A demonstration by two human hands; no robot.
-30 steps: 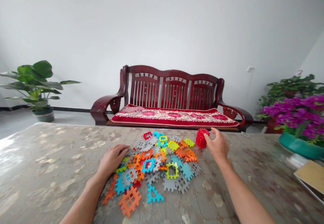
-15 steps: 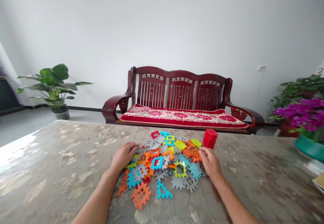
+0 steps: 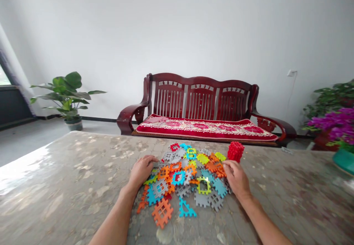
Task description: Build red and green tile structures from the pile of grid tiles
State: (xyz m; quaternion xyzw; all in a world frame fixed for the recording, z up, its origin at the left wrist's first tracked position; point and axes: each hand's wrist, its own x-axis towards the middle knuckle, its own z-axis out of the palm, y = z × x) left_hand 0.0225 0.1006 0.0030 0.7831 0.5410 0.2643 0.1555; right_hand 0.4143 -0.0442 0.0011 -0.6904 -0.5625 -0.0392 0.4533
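2 forearms, cut off at the bottom edge. On the near side of the pile (image 3: 188, 177): 1 orange window piece (image 3: 163, 212), 1 blue triangle (image 3: 187, 213). Left hand (image 3: 143, 170) palm down at pile's left edge, fingers loosely curled; tips hard to make out, can't tell if they hold anything. Right hand (image 3: 237, 178) at pile's right edge, thumb and index nearly together by orange pieces; can't tell if anything is pinched. Pile: toothed pieces, gray, orange, blue, lime, red, overlapping, so many half hidden, total uncountable. 1 red stack (image 3: 235, 151) beyond-right of pile, layers too fine to count. Farther right of pile: 1 small gray piece (image 3: 287, 150), blurry; 1 teal pot (image 3: 344, 160) with purple flowers (image 3: 337, 127), cut off. Behind pile: 1 wooden bench (image 3: 200, 103), 1 red floral cushion (image 3: 207, 127). Far left of pile: 1 potted plant (image 3: 68, 97).
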